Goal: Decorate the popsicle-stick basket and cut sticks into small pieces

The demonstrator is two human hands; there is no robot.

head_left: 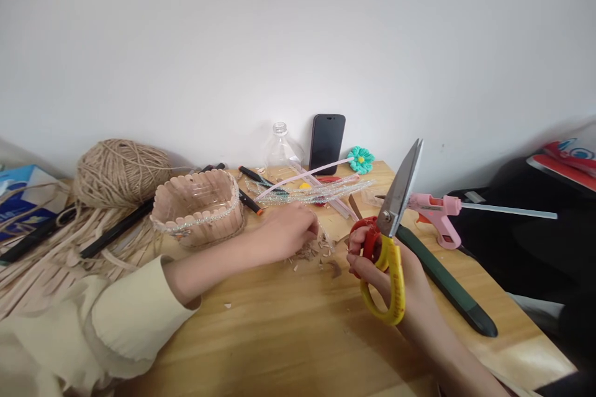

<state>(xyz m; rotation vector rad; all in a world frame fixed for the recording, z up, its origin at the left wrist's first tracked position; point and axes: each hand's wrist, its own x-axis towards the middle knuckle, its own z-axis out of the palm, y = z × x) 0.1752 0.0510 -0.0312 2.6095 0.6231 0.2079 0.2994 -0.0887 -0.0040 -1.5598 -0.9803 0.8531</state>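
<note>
My right hand (405, 276) grips a pair of scissors (393, 217) with one red and one yellow handle. The blades point up and lie almost together. Over a small pile of scraps (307, 254), my left hand (291, 232) has its fingers curled down and closed; whatever they pinch is hidden. Just behind it lie glittery pipe cleaners (321, 189). A basket (200, 208) faced with wooden sticks, its rim trimmed in glitter, sits left of that hand, behind the forearm.
A twine ball (121, 172), wooden sticks (41, 288) and black markers (118, 229) crowd the left. At the back stand a clear bottle (280, 152) and a phone (326, 144), near a teal flower (361, 160). To the right are a pink glue gun (440, 211) and a dark green tool (447, 282).
</note>
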